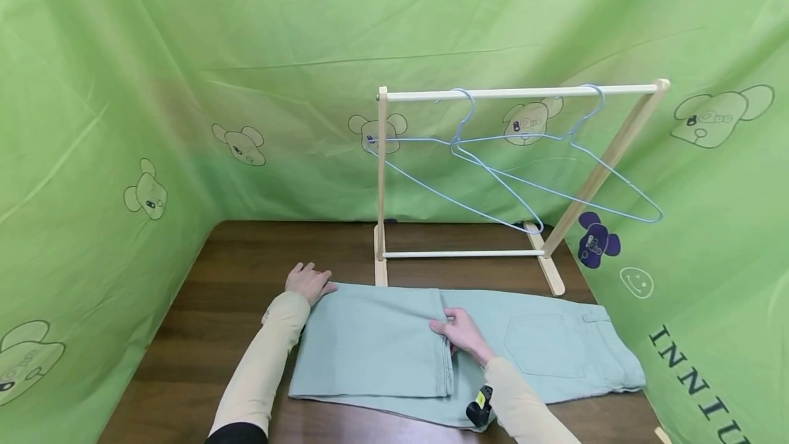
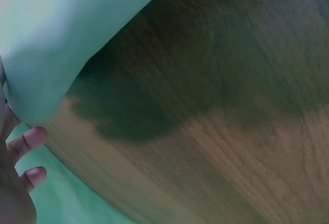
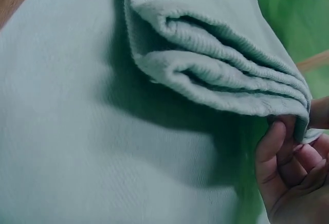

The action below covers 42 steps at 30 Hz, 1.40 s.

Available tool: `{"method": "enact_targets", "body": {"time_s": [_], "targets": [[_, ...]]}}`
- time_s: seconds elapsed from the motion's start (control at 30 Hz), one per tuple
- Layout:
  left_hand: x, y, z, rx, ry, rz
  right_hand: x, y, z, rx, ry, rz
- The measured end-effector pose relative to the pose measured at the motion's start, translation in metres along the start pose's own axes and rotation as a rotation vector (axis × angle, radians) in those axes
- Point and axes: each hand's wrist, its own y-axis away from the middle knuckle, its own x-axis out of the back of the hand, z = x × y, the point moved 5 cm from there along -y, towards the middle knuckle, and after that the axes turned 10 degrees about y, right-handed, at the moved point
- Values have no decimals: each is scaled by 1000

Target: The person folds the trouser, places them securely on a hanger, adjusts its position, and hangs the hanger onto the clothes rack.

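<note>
Light blue-green trousers [image 1: 542, 344] lie lengthwise on the table, the waist with a back pocket to the right. Their legs are folded back over on the left, so the hems [image 1: 445, 355] end near the middle. My right hand [image 1: 465, 334] pinches the far corner of the hems; up close, the right wrist view shows the leg openings [image 3: 226, 75] lifted a little off the cloth below. At the fold's far left corner, my left hand [image 1: 308, 283] holds the edge between thumb and fingers. Its lower fingers [image 2: 32, 139] stick out past the cloth.
Behind the trousers stands a wooden rack [image 1: 607, 163] with a white top rail. Two blue wire hangers [image 1: 468, 149] hang from it, overlapping. Brown wood tabletop [image 1: 191, 362] shows at the left, and green printed cloth [image 1: 296, 19] walls the sides and back.
</note>
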Motion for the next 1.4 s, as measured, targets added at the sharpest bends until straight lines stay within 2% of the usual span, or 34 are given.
{"method": "enact_targets", "body": {"time_s": [0.17, 0.27, 0.4, 0.5, 0.6, 0.73, 0.87, 1.0, 1.2, 1.4], "targets": [[-1, 0, 2, -24, 33, 16, 5, 4, 8, -78, 35, -26], [0, 0, 5, -60, 132, 12, 6, 1, 10, -171, 54, -15], [-4, -2, 10, -110, 283, -21, 6, -9, 8, -255, 63, 56], [-7, -5, 15, -124, 376, -59, 5, -19, 6, -252, 44, 101], [-8, -5, 19, -118, 424, -94, 3, -27, 5, -184, -12, 133], [-9, -5, 20, -114, 383, -105, 5, -32, 7, -89, -27, 192], [-7, -5, 18, -134, 311, -67, 15, -27, 13, -113, 20, 252], [-5, -5, 18, -146, 269, -55, 27, -21, 21, -156, 20, 252], [-1, -8, 24, -157, 279, -54, 45, -12, 29, -164, 28, 239], [-2, -12, 32, -156, 252, -37, 60, -6, 38, -144, 93, 255]]}}
